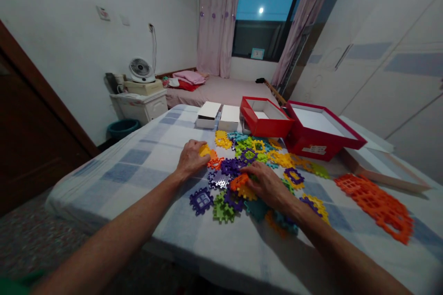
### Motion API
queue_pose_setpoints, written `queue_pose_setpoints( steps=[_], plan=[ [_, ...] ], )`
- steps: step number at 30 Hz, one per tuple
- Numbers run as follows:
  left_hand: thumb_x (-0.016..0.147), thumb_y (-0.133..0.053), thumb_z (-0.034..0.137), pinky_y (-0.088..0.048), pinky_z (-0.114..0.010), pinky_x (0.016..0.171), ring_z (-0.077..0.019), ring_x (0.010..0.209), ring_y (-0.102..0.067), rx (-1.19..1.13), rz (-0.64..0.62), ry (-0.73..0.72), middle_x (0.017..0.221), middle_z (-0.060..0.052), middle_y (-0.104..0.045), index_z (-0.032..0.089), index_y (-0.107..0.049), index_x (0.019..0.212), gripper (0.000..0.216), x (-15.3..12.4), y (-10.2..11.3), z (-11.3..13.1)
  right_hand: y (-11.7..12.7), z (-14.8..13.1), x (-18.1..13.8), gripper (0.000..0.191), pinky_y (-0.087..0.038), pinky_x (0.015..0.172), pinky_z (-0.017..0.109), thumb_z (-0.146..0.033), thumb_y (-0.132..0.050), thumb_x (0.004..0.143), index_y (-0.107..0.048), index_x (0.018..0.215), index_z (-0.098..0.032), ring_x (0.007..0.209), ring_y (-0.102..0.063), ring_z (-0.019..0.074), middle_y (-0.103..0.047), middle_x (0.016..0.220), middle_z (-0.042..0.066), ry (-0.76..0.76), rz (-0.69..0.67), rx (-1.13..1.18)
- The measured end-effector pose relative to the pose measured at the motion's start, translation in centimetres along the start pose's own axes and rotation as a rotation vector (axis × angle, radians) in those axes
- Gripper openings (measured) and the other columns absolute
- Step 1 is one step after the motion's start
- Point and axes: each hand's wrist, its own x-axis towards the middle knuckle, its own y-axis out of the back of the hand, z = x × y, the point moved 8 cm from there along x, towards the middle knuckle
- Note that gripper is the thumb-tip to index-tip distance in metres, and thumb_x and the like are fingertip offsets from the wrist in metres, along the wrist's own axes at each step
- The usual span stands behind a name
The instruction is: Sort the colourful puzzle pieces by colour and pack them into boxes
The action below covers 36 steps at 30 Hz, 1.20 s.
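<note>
Now left hand (192, 159) grips yellow tile (204, 150), right hand (268, 185) orange tile (238, 180); red boxes (266, 128) white-lined.

— What's around the window (273, 4)?
— Pink curtains (218, 18) on both sides, dusk-blue glass. A bed (224, 90) sits below it.
— And to its left?
— A white wall (69, 32), a fan (141, 69) on a white cabinet (141, 106), and a teal bin (122, 128). To the window's right, pale wardrobe doors (380, 55).

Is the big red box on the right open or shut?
Open: the big red box has no lid on, and its white inside shows from above.
</note>
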Motion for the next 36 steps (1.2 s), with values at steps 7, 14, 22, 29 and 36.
queue_pose_setpoints(
  steps=[7,14,22,29,36],
  plan=[
    [0.076,-0.052,0.030,-0.022,-0.056,0.106,-0.0340,0.133,-0.029,0.200,-0.042,-0.191,0.129,-0.010,-0.054,0.022,-0.066,0.108,0.035,-0.7,-0.4,1.8,3.5,1.3,1.8,0.020,-0.032,0.065,0.028,-0.029,-0.040,0.085,-0.046,0.069,-0.019,0.069,-0.045,0.0146,-0.049,0.072,0.001,-0.143,0.193,0.030],
    [0.072,-0.060,0.038,-0.040,-0.047,0.095,-0.0283,0.102,-0.053,0.088,-0.101,-0.250,0.100,-0.010,-0.059,0.019,-0.060,0.119,0.051,-0.7,-1.1,2.6,2.6,0.0,5.2,0.017,-0.026,0.059,0.026,-0.029,-0.040,0.080,-0.042,0.066,-0.020,0.063,-0.041,0.0122,-0.046,0.067,-0.003,-0.145,0.107,0.195],
    [0.076,-0.047,0.020,-0.051,-0.030,0.079,-0.0147,0.081,-0.057,-0.341,0.119,-0.113,0.093,-0.005,-0.053,0.016,-0.063,0.104,0.032,0.0,1.6,1.7,3.0,1.3,3.6,0.018,-0.028,0.059,0.026,-0.031,-0.041,0.080,-0.045,0.067,-0.019,0.064,-0.041,0.0123,-0.046,0.068,-0.003,-0.214,0.123,0.302],
    [0.068,-0.058,0.035,-0.052,-0.033,0.074,-0.0185,0.080,-0.062,-0.521,-0.175,0.009,0.098,-0.007,-0.065,0.015,-0.065,0.100,0.038,-0.1,-0.1,1.6,2.0,-1.8,4.1,0.017,-0.036,0.068,0.026,-0.023,-0.045,0.081,-0.060,0.077,-0.017,0.074,-0.049,0.0139,-0.058,0.077,0.000,-0.001,0.055,0.394],
    [0.054,-0.070,0.041,-0.049,-0.032,0.063,-0.0198,0.069,-0.061,-0.489,-0.518,0.066,0.074,-0.003,-0.066,0.012,-0.062,0.107,0.062,-0.5,-3.2,1.2,2.7,0.0,2.7,0.019,-0.037,0.072,0.028,-0.027,-0.046,0.083,-0.061,0.083,-0.016,0.080,-0.050,0.0154,-0.058,0.086,0.003,-0.088,0.123,0.365]
  ],
)
